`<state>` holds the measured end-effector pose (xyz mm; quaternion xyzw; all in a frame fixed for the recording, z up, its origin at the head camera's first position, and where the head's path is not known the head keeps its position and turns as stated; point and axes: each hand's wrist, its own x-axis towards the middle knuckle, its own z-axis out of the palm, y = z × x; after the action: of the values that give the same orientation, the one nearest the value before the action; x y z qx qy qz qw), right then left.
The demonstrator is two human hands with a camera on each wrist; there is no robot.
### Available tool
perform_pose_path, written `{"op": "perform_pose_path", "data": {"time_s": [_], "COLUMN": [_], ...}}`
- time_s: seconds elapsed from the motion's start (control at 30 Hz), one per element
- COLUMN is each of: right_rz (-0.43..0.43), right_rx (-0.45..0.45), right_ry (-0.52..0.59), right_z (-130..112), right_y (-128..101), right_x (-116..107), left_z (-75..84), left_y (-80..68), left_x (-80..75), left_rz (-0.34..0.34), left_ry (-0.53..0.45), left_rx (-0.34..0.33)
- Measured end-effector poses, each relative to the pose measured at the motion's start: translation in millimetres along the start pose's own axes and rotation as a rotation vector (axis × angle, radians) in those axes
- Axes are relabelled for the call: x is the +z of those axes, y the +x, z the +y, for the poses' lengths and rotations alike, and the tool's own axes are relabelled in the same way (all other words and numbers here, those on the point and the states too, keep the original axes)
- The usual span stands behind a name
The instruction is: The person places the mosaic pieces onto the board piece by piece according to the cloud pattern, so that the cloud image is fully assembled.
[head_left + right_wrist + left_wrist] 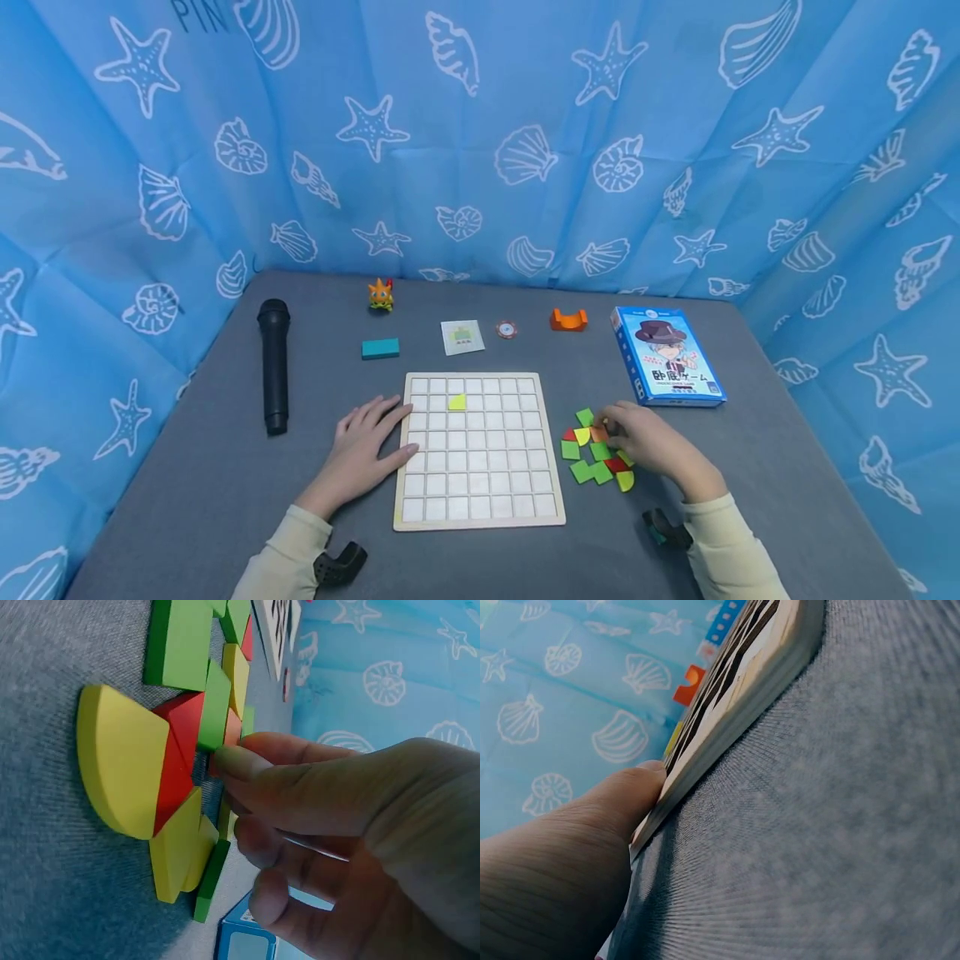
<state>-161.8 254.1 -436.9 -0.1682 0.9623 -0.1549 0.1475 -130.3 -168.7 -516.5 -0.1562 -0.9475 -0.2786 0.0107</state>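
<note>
A white gridded wooden board [480, 450] lies in front of me, with one yellow piece [457, 402] in an upper cell. My left hand [367, 450] rests at the board's left edge, fingers spread; in the left wrist view the thumb [634, 791] touches the rim. Right of the board, my right hand [648, 437] reaches into a loose pile of green blocks [570, 450], red and yellow ones. Its thumb and index finger pinch a small orange block, mostly hidden by the fingertips. Close by in the right wrist view lies a yellow rounded block [120, 761].
Behind the board are a teal block [380, 348], a picture card [462, 337], a poker chip [506, 330], an orange arch block [568, 320] and a small orange figurine [381, 295]. A black microphone [275, 367] lies left, a blue game box [667, 357] right.
</note>
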Motion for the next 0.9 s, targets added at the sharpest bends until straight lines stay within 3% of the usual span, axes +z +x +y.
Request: {"op": "perform_pose_path", "data": {"time_s": [0.43,0.9], "right_rz": [0.091,0.122], "right_rx": [-0.044,-0.001], "right_ry": [-0.046,-0.047], "right_z": [4,-2], "right_y": [10,11], "right_x": [10,11], "left_z": [-1.1,-1.1], "left_y": [0.1,-1.0], "left_x": [1.3,2.0], "left_rz": [0.008,-0.013], "left_ry": [0.004,0.034], "left_rx": [0.001,-0.004]}}
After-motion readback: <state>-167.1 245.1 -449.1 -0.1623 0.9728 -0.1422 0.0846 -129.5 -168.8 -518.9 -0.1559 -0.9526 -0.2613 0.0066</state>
